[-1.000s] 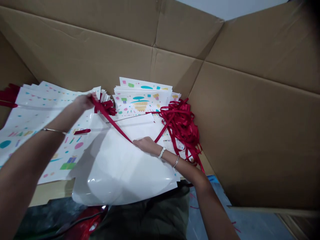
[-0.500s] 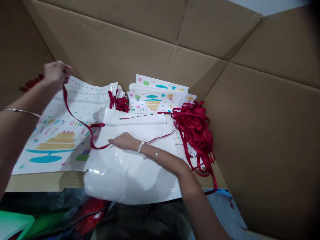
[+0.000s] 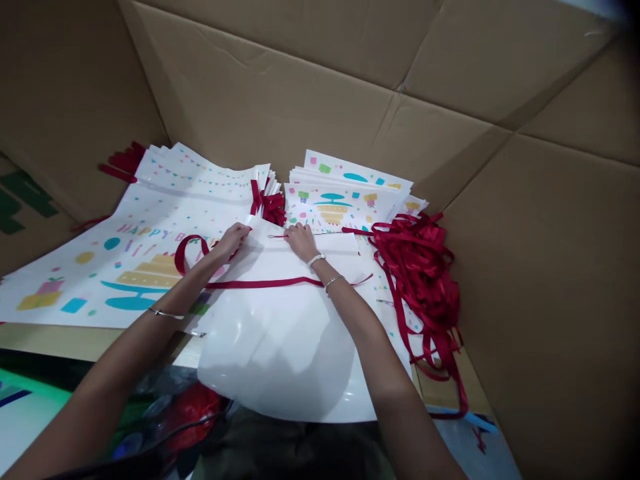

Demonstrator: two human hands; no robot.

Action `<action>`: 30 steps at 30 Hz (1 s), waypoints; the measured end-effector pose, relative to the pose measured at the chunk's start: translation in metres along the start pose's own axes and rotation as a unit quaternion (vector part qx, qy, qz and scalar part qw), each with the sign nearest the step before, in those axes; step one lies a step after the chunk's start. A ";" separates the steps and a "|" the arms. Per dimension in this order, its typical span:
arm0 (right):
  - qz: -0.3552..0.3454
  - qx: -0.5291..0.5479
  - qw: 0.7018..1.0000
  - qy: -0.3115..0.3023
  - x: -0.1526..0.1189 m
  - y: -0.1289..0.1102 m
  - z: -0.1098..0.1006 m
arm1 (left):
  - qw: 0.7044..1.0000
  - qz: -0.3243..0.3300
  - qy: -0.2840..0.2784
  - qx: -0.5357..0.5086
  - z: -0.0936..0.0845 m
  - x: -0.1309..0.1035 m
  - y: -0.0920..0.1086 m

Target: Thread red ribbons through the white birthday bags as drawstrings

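A white glossy sheet (image 3: pixel 280 353), blank side up, lies in front of me over printed sheets. My left hand (image 3: pixel 233 243) is closed at its upper left corner, a bit of red ribbon by the fingertips. My right hand (image 3: pixel 301 241) is closed on a thin looped wire (image 3: pixel 274 236) running along the sheet's top band; the wire's other end meets red ribbon at the right. A loose red ribbon (image 3: pixel 265 284) lies across the sheet below both hands and curls up beyond my left wrist.
Printed birthday sheets (image 3: pixel 113 227) are stacked at left, with red ribbon ends (image 3: pixel 125 163) at their edge. Smaller-looking folded sheets (image 3: pixel 345 193) stand at the back. A tangled red ribbon heap (image 3: pixel 423 280) is at right. Cardboard walls (image 3: pixel 280 80) enclose the back and sides.
My left hand has come down and right from the raised ribbon to the sheet's corner. My right hand has moved up to the wire. The ribbon now lies slack across the sheet.
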State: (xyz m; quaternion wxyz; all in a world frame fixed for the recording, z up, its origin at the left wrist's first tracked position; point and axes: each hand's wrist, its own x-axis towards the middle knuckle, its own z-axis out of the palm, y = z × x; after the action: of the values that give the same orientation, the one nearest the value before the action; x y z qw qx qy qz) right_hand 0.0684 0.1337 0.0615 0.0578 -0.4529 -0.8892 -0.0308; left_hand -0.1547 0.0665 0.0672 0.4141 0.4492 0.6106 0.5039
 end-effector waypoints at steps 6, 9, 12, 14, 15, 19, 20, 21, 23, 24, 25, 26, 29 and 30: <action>-0.009 0.072 0.984 0.161 0.015 0.006 -0.085 | 0.989 0.062 -0.045 -0.126 0.008 -0.011 -0.020; -0.036 0.201 0.946 0.252 0.011 0.013 -0.131 | 0.987 0.078 -0.044 -0.130 0.006 -0.017 -0.024; -0.038 0.402 0.887 0.223 -0.007 0.006 -0.136 | 0.990 0.081 -0.037 -0.114 0.006 -0.021 -0.024; 0.004 0.524 0.843 0.122 -0.025 -0.010 -0.112 | 0.990 0.076 -0.028 -0.111 0.007 -0.021 -0.024; 0.037 0.570 0.819 0.059 -0.035 -0.021 -0.094 | 0.991 0.072 -0.017 -0.108 0.009 -0.021 -0.025; 0.119 0.681 0.718 -0.080 -0.066 -0.058 -0.023 | 0.995 0.058 0.018 -0.085 0.013 -0.020 -0.030; 0.116 0.700 0.699 -0.088 -0.070 -0.065 -0.011 | 0.994 0.064 0.017 -0.085 0.013 -0.021 -0.031; 0.109 0.716 0.684 -0.092 -0.072 -0.070 -0.002 | 0.993 0.074 0.013 -0.086 0.014 -0.021 -0.032; 0.096 0.732 0.667 -0.094 -0.072 -0.076 0.008 | 0.991 0.103 -0.003 -0.081 0.016 -0.024 -0.035; 0.092 0.735 0.665 -0.093 -0.071 -0.078 0.010 | 0.990 0.115 -0.014 -0.076 0.016 -0.025 -0.036; 0.089 0.735 0.666 -0.091 -0.070 -0.080 0.012 | 0.989 0.123 -0.026 -0.071 0.018 -0.027 -0.037; 0.086 0.734 0.668 -0.090 -0.068 -0.081 0.014 | 0.989 0.126 -0.037 -0.067 0.019 -0.028 -0.037; 0.078 0.728 0.676 -0.090 -0.066 -0.082 0.019 | 0.988 0.130 -0.054 -0.060 0.023 -0.032 -0.037; 0.075 0.728 0.676 -0.088 -0.066 -0.082 0.021 | 0.988 0.132 -0.054 -0.054 0.024 -0.032 -0.037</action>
State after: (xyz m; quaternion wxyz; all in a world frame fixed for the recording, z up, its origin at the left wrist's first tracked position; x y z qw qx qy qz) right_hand 0.0389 0.0348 0.0320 0.2928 -0.3332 -0.5947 0.6705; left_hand -0.1281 0.0379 0.0292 0.4000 0.5293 0.4947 0.5614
